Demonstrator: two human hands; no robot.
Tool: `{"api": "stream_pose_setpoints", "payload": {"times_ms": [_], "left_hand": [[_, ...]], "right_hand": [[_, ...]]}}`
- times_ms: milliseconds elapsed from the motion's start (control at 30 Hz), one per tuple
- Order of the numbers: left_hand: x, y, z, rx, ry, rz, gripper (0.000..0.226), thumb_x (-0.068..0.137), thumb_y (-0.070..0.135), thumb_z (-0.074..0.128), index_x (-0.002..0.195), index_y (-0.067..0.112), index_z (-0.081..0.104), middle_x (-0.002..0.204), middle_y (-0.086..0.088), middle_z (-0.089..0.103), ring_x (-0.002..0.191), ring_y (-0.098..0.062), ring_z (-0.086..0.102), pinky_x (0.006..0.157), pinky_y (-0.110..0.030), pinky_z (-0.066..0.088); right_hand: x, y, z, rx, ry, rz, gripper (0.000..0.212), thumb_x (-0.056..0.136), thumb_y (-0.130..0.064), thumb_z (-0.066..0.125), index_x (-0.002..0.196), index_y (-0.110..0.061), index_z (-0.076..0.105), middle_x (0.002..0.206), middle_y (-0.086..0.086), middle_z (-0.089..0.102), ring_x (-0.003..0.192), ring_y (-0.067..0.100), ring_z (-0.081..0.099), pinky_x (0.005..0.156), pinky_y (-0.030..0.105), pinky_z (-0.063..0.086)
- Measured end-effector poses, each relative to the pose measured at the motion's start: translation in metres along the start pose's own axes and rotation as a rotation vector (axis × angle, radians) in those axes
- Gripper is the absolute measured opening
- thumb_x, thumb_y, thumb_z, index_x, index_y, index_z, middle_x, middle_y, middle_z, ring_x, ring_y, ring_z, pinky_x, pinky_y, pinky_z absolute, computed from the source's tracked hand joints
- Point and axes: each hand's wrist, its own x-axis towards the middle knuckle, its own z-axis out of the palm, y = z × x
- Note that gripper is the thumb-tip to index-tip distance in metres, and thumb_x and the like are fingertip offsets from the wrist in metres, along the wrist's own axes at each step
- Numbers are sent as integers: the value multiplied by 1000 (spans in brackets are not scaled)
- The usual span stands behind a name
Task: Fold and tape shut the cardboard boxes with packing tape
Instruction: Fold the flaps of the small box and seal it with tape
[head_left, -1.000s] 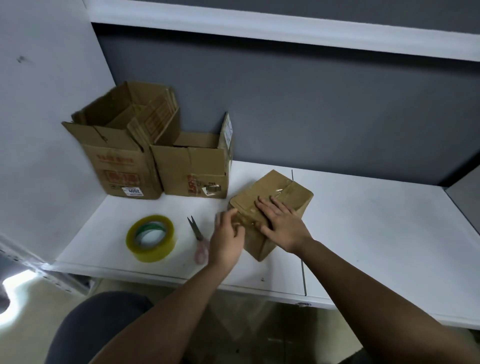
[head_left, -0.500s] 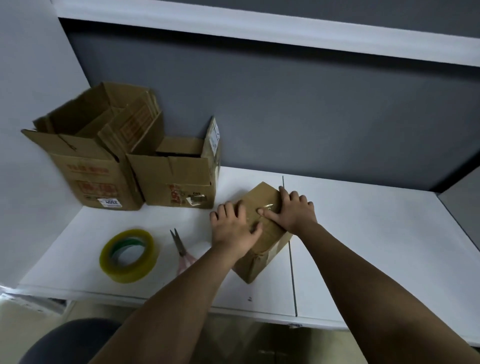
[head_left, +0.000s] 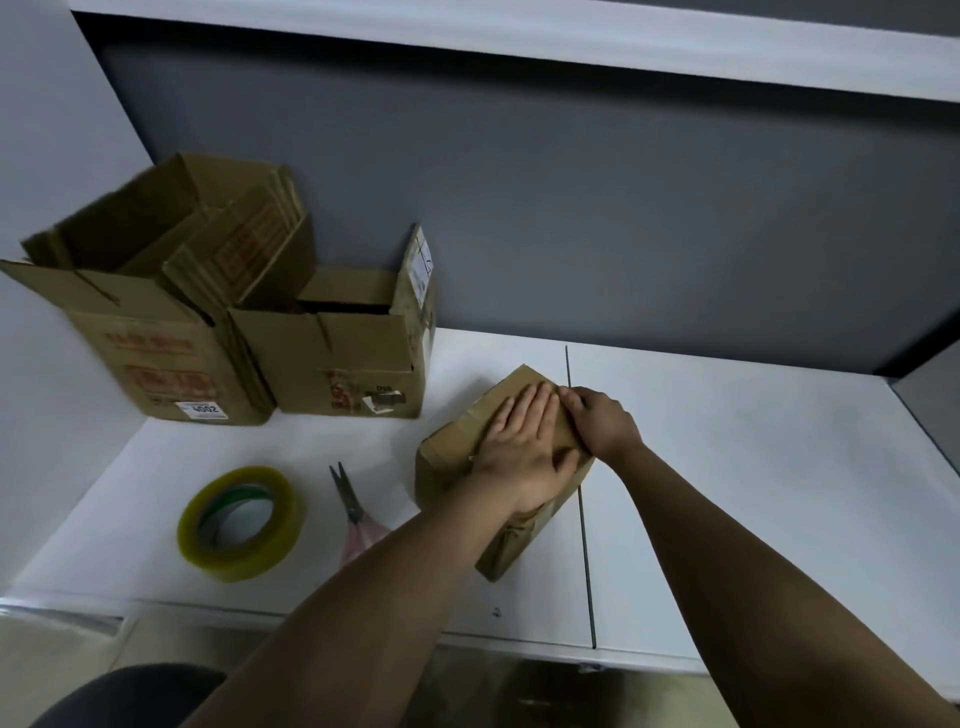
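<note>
Since before, my left hand slid flat onto the small brown box. Right hand curls over its far edge. I see creased, taped cardboard.

At your 9 o'clock, scissors lie flat on the white table, grey blades pointing to 12 o'clock, pink handles toward you. A dark seam runs front to back across the tabletop. At 12 o'clock stands a grey partition wall. At 7 o'clock you have a dark chair seat.
</note>
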Motion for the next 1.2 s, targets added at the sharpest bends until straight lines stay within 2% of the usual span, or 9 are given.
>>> {"api": "stream_pose_setpoints", "payload": {"times_ms": [200,300,367,433,567,667,833,1100,1200], "left_hand": [[-14,-25,4,75,-55,218,71,97,56,10,152,16,-10,159,3,-18,145,-7,-17,119,-30,-10],[-31,-37,8,77,39,309,76,88,60,-1,153,20,4,161,6,-2,147,-9,-4,120,-31,-2],[-47,-42,18,10,222,218,67,92,52,11,150,24,27,158,4,22,146,-16,18,119,-35,12],[-65,-36,26,-107,405,-69,61,93,46,21,145,19,40,154,-3,33,143,-24,27,117,-40,17],[-73,2,30,-801,407,-633,69,99,33,38,152,11,-1,161,-3,-7,148,-21,-4,121,-39,8],[-68,16,28,-1124,446,-803,73,99,25,43,151,6,-7,160,-8,-8,148,-21,-3,121,-36,3],[-67,6,28,-1133,431,-763,73,100,26,42,150,5,-6,160,-9,-7,148,-22,-2,120,-34,3],[-102,25,45,-1157,415,-674,74,97,46,33,148,30,-17,159,9,-16,148,-22,5,118,-44,21],[-98,22,41,-1194,388,-703,74,99,39,37,150,24,-15,160,5,-12,148,-23,6,119,-42,19]], "right_hand": [[1,3,1,91,6,-1,44,100,-48,38,119,-20,66,119,8,67,111,29,57,90,35,42],[-2,1,3,83,29,9,45,101,-49,35,118,-20,66,117,8,67,108,29,58,85,34,42],[-6,1,5,69,52,30,47,101,-50,34,120,-20,64,117,9,66,107,30,58,82,33,41],[-9,1,7,50,74,61,49,101,-51,32,120,-20,64,116,9,66,106,31,58,79,33,40],[-18,-2,10,31,121,130,52,101,-52,29,115,-17,65,111,11,66,103,32,59,77,33,40],[-24,0,9,93,108,176,52,100,-52,31,109,-14,66,106,11,65,97,31,57,79,33,40],[-33,9,-1,491,-41,159,50,97,-47,48,101,-2,67,110,18,67,104,33,62,97,44,48],[-38,7,8,348,90,195,44,94,-51,51,81,-11,66,83,7,64,89,28,58,85,38,47],[-38,13,1,437,3,245,55,88,-57,57,88,-3,70,96,12,68,96,30,62,90,41,51]]}}
